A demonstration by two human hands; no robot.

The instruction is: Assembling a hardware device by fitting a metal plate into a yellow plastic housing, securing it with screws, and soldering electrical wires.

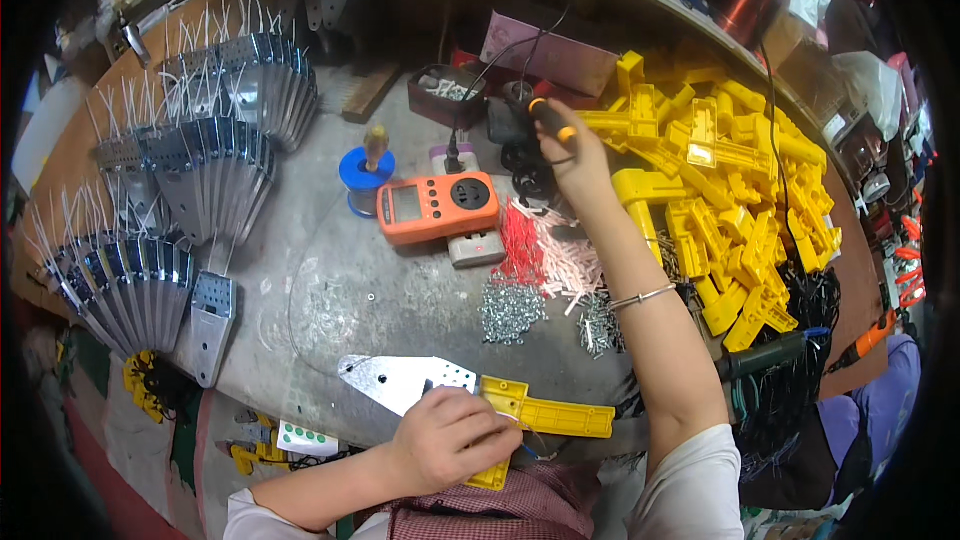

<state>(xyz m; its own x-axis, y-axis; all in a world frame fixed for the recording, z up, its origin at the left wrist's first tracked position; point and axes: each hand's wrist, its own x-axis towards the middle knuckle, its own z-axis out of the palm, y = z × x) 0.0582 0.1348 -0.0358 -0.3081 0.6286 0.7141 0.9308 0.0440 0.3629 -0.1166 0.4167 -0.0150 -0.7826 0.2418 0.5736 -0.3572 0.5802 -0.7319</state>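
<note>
My left hand rests near the bench's front edge, gripping a yellow plastic handle joined to a flat metal plate. My right hand reaches far across the bench and holds a tool with a black and orange grip, its cable running up and away. Just below that hand lie red and white wire pieces and two small piles of screws.
An orange meter and a blue spool stand mid-bench. Fanned stacks of metal plates with white wires fill the left side. A heap of yellow plastic parts lies at the right. A black-handled tool sits near black wires.
</note>
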